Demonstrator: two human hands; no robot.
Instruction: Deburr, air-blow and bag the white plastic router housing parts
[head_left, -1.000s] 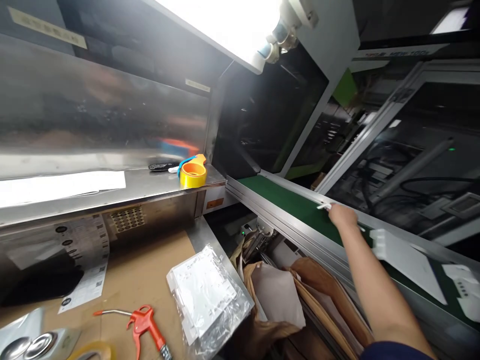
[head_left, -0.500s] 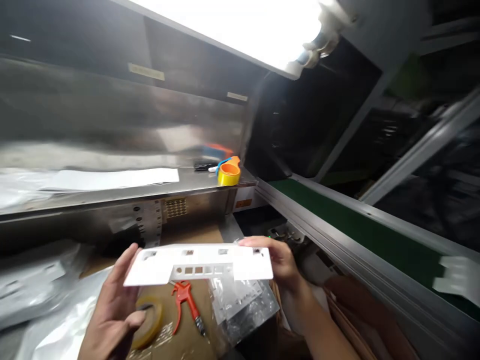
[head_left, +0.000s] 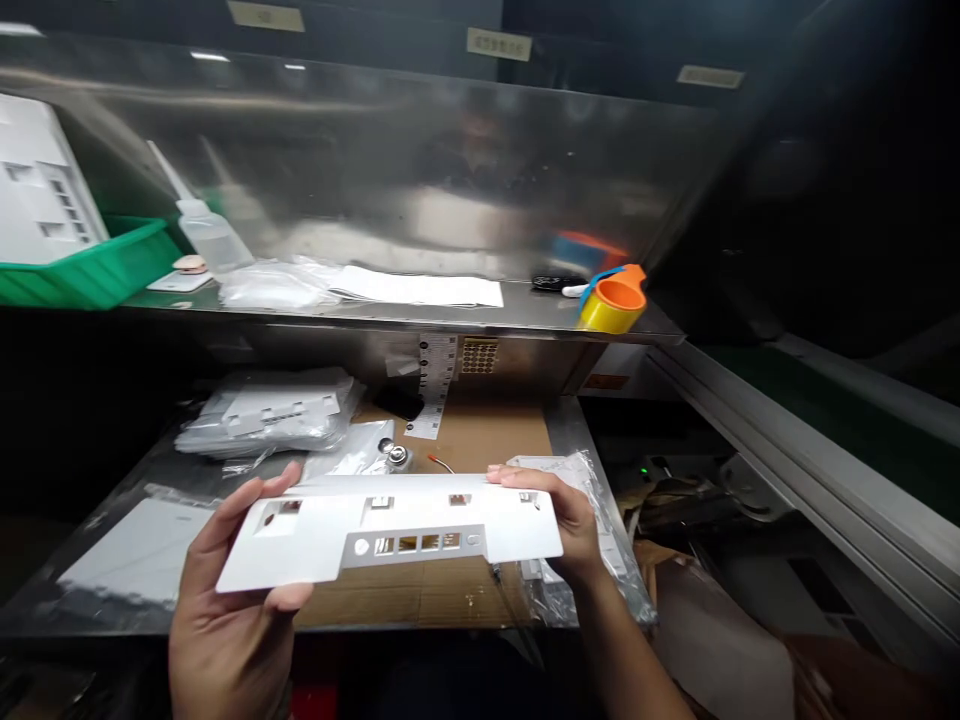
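Observation:
Between both hands, above the cardboard-covered bench, I hold a white plastic housing panel (head_left: 416, 515) with a row of square port openings and several small slots. My left hand (head_left: 232, 590) grips its left end, thumb below and fingers over the top edge. At the right end, my right hand (head_left: 559, 520) has its fingers over the upper edge; its thumb is hidden behind the panel. Below and behind the panel lies the cardboard (head_left: 495, 430). A clear bag with white parts (head_left: 592, 500) is close to my right hand.
Bagged white panels (head_left: 281, 415) and another white panel (head_left: 142, 550) lie on the left. The steel shelf (head_left: 420, 322) bears a green bin (head_left: 97, 270), a squeeze bottle (head_left: 214, 235), papers (head_left: 427, 288) and a yellow tape roll (head_left: 611, 308). A conveyor rail (head_left: 795, 470) runs along the right.
My view has turned left and down, bringing the green bin and bottle into sight. My left hand has closed onto the panel's left end; the panel stays held in front of me.

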